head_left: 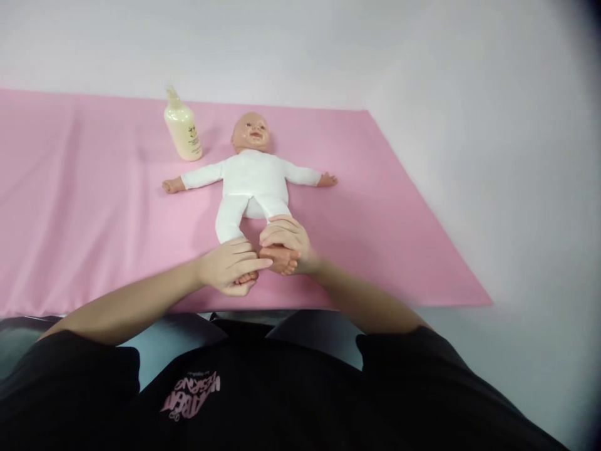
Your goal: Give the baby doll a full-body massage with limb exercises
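Note:
A baby doll [253,178] in a white suit lies on its back, arms spread, its head away from me and its bare feet towards me. My left hand [230,266] is closed around one foot, whose toes show below my fingers. Its index finger stretches across to the sole of the other foot [280,259]. My right hand [288,239] wraps around the ankle of that second foot, fingers over the lower leg. The parts of the doll under my palms are hidden.
A pump bottle [184,131] of pale yellow liquid stands to the left of the doll's head. A pink cloth [375,238] covers the table, with creases on the left. Its near edge lies just in front of my body, and a white wall is behind.

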`<state>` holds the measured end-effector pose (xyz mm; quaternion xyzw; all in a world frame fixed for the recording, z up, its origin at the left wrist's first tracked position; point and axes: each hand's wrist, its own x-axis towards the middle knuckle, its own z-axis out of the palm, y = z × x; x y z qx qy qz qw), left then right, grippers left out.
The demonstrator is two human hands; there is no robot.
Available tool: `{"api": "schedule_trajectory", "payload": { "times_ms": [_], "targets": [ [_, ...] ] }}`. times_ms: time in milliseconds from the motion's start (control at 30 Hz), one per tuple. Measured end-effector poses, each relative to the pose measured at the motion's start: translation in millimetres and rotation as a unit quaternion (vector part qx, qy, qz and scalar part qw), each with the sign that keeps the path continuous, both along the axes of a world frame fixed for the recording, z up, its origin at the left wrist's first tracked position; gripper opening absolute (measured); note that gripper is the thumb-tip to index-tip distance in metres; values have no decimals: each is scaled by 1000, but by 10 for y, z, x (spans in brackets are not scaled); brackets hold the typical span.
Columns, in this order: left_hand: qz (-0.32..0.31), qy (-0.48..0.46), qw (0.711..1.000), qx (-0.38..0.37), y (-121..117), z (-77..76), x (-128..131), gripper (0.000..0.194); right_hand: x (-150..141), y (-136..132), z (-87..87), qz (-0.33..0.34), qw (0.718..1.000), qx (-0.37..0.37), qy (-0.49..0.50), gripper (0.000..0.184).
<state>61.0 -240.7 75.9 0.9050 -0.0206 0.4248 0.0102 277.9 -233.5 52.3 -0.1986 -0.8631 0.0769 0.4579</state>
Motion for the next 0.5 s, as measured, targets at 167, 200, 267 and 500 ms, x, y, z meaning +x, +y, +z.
{"api": "schedule_trajectory", "payload": {
  "times_ms": [167,200,267,500],
  "targets": [
    [-39,18,999,5,-34,53,-9,66,30,-25,193,12,999,26,32,29],
    [-44,24,999,5,-50,65,-8,60,33,-22,206,8,999,23,30,33],
    [-53,28,998,4,-87,77,-2,48,42,-7,198,2,1000,15,8,39],
    [-41,57,997,19,-151,33,27,30,54,13,153,73,990,-56,-106,37]
  ]
}}
